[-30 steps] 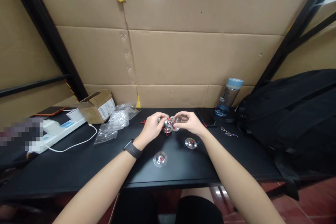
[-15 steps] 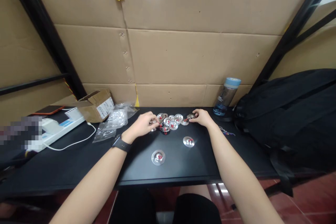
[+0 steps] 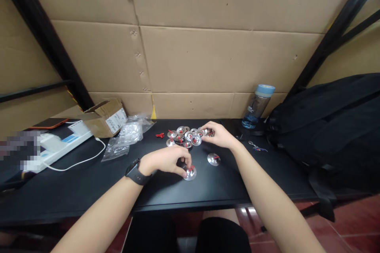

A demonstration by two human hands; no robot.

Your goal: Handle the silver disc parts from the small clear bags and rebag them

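Several shiny metal discs with red loops lie in a cluster (image 3: 189, 136) at the back middle of the black table (image 3: 219, 189). My left hand (image 3: 175, 162), with a dark watch at the wrist, pinches the red loop of a front disc (image 3: 190, 174) near the table's front. My right hand (image 3: 215, 135) is closed at the right end of the cluster, its fingertips on a disc there. Between the hands and the table edge, another disc (image 3: 213, 159) lies alone. A small red piece (image 3: 160, 135) rests left of the cluster.
Clear plastic bags (image 3: 127, 134) and an open cardboard box (image 3: 105, 118) stand at the left, beside a white power strip (image 3: 62, 146). A blue-lidded bottle (image 3: 258, 106), a small keychain (image 3: 257, 147) and a black backpack (image 3: 332, 134) are at the right.
My left hand has moved from the cluster toward me and onto the front disc, which has shifted right. My right hand has moved left, over the cluster's right end. The red piece has come into view.
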